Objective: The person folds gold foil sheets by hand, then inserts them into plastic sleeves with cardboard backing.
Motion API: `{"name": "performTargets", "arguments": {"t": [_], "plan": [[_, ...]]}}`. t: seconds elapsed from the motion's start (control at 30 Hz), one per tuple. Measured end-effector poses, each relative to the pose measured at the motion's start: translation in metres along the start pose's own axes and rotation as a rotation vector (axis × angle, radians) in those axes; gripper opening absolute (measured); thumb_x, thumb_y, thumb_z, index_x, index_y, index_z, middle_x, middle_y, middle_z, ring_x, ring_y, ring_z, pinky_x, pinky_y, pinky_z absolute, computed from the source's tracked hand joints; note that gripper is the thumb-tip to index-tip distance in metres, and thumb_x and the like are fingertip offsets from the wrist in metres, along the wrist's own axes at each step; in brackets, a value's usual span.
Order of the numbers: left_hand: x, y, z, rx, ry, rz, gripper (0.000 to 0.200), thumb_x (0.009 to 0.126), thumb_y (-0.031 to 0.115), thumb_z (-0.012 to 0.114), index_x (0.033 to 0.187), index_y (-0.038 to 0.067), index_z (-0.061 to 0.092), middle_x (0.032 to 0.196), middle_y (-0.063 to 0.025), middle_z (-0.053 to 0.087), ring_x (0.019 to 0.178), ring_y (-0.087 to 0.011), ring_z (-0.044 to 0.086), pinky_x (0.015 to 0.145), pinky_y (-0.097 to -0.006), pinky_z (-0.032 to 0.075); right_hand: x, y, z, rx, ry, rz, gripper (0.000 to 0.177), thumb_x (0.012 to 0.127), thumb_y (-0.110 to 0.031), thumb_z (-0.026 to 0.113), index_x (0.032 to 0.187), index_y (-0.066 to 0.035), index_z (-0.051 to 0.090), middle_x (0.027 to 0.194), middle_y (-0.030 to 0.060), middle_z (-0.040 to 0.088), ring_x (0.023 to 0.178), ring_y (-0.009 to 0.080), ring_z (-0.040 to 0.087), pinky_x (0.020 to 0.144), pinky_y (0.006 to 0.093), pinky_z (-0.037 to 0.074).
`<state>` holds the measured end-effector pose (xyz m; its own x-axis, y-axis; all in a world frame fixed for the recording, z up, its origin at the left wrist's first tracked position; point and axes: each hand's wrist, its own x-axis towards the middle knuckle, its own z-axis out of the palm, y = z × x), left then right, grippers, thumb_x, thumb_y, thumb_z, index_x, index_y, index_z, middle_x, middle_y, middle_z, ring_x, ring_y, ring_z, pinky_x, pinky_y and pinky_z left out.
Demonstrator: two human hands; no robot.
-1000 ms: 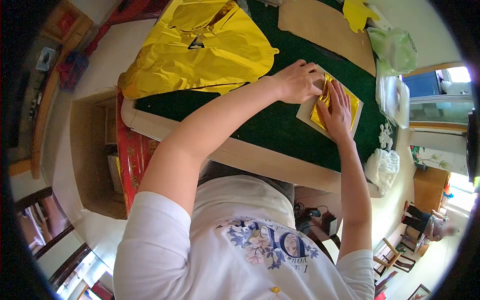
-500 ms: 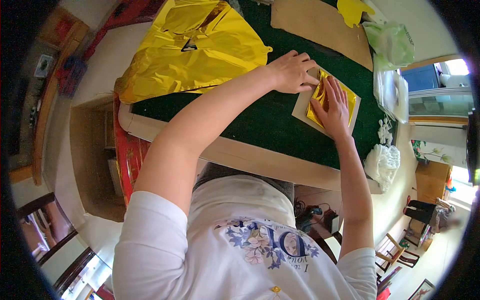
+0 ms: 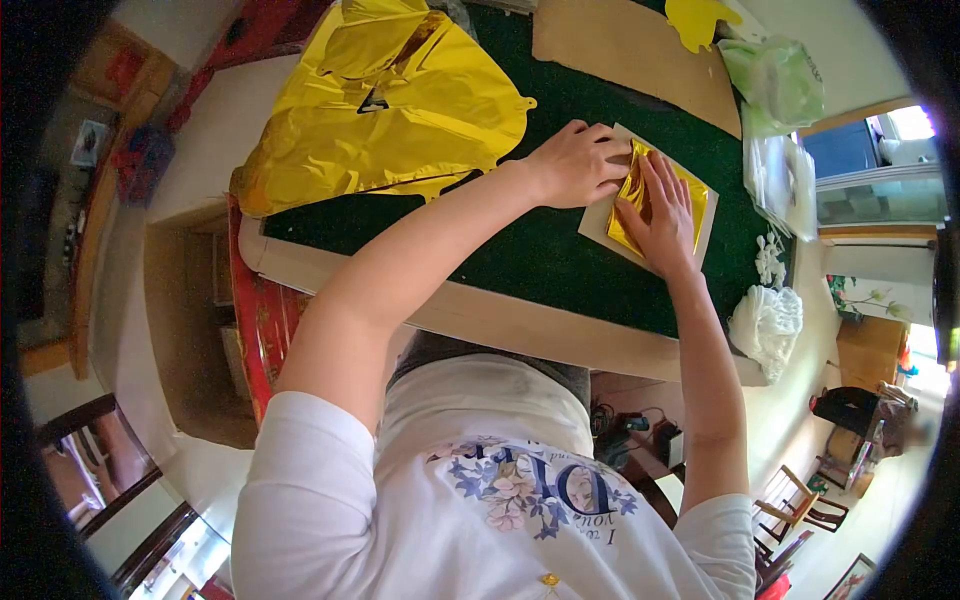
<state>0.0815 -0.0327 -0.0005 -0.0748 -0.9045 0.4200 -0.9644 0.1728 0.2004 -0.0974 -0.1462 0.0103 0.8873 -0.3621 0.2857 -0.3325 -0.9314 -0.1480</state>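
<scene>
A folded gold foil piece rests on a pale card on the dark green table surface. My right hand lies flat over the foil, its fingers stretched upward. At the foil's left edge is my left hand, with bent fingers slightly apart and the fingertips partly hidden. It has no visible grip on anything. A large, creased gold foil sheet spreads over the left part of the table, with a small tab at its right corner.
Brown cardboard lies at the back, near a yellow cutout shape. Plastic bags and a white bundle line the right edge. An open carton stands lower left. A person is far off at right.
My left hand has shifted slightly down, its fingers more bent beside the foil's edge. My right hand stays on the foil. The view has shifted slightly.
</scene>
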Motion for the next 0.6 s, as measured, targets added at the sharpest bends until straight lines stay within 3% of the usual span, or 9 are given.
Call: {"name": "performTargets", "arguments": {"t": [0.2, 0.37, 0.6], "plan": [[0.0007, -0.0007, -0.0077, 0.045, -0.056, -0.011, 0.029, 0.086, 0.035, 0.061, 0.111, 0.021, 0.067, 0.128, -0.0094, 0.051, 0.122, -0.0290, 0.045, 0.101, -0.0471, 0.037, 0.0004, -0.0014, -0.0019, 0.047, 0.002, 0.012, 0.061, 0.087, -0.043, 0.059, 0.139, -0.014, 0.044, 0.147, 0.0151, 0.038, 0.137, 0.0302, 0.033, 0.113, 0.0490, 0.022], [0.0002, -0.0031, 0.0021, 0.002, 0.041, -0.061, 0.029, 0.086, 0.037, 0.062, 0.110, 0.023, 0.068, 0.127, -0.0108, 0.050, 0.122, -0.0309, 0.044, 0.102, -0.0481, 0.036, 0.0000, -0.0001, -0.0032, 0.086, -0.003, 0.020, 0.046, 0.092, -0.035, 0.053, 0.134, -0.018, 0.048, 0.146, 0.0167, 0.038, 0.137, 0.0322, 0.034, 0.112, 0.0500, 0.023], [0.0008, 0.0000, -0.0047, 0.057, 0.066, -0.001, 0.026, 0.083, 0.035, 0.065, 0.103, 0.020, 0.070, 0.120, -0.0085, 0.053, 0.117, -0.0284, 0.046, 0.097, -0.0460, 0.038, -0.0005, -0.0011, -0.0019, 0.055, -0.011, 0.006, 0.043, 0.094, -0.033, 0.049, 0.135, -0.019, 0.048, 0.148, 0.0155, 0.037, 0.138, 0.0318, 0.032, 0.113, 0.0502, 0.021]]}}
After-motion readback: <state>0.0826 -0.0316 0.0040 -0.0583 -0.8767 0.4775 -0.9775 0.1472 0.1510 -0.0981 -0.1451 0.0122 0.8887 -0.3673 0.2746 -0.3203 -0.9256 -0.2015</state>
